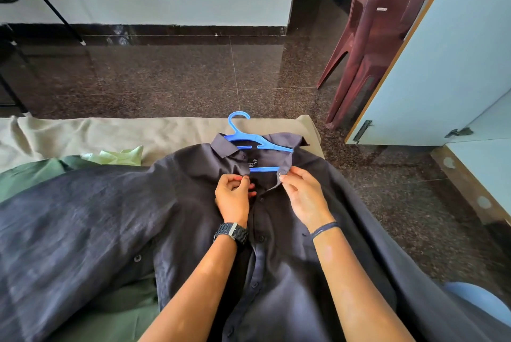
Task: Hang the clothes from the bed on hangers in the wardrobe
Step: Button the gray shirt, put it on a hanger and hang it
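A dark navy shirt lies spread face up on the bed, collar pointing away from me. A blue plastic hanger sits inside its neck, the hook sticking out past the collar. My left hand, with a black watch on the wrist, pinches the left edge of the placket just below the collar. My right hand pinches the right collar edge near the top button. A green garment lies under the shirt at the left.
The bed has a beige sheet along its far edge, with a pale green cloth on it. Beyond lies dark speckled floor. Stacked maroon plastic chairs stand at the right, beside an open light-blue wardrobe door.
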The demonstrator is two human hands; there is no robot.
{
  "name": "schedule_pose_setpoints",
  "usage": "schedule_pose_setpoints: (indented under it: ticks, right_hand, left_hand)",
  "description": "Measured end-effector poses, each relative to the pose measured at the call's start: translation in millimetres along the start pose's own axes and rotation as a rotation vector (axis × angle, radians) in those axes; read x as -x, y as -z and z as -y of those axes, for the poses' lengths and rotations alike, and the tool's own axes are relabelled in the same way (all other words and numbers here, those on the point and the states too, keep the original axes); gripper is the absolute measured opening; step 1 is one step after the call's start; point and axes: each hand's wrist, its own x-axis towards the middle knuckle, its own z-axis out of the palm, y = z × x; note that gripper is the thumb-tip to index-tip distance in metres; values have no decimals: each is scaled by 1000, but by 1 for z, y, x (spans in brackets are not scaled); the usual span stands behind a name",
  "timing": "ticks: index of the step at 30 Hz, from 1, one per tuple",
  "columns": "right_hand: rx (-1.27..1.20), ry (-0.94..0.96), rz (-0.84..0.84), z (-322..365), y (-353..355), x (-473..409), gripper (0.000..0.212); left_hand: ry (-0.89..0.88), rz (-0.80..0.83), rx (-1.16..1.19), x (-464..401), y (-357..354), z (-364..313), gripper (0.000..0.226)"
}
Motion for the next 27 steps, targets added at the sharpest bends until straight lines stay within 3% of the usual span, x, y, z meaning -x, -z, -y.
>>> schedule_pose_setpoints:
  ticks: [3,5,9,16,21,27]
  right_hand:
    - [-11,35,-42,-9,-6,2,19]
    - [119,113,-75,-15,-7,3,16]
    - [353,245,-91,-16,-12,3,13]
    - [440,256,24,-11,-21,6,27]
    - [616,288,26,-17,-19,-1,28]
    - [655,317,33,-18,-17,-1,30]
  left_hand:
    - [54,39,203,4,6,-9,12]
    - [87,90,269,7,7,-14,7]
    - [109,189,232,12,3,-18,7]
    - [107,266,163,11,-6,-29,12]
    - [147,259,159,10,-6,-29,11]
    - [160,265,159,11,-5,-31,10]
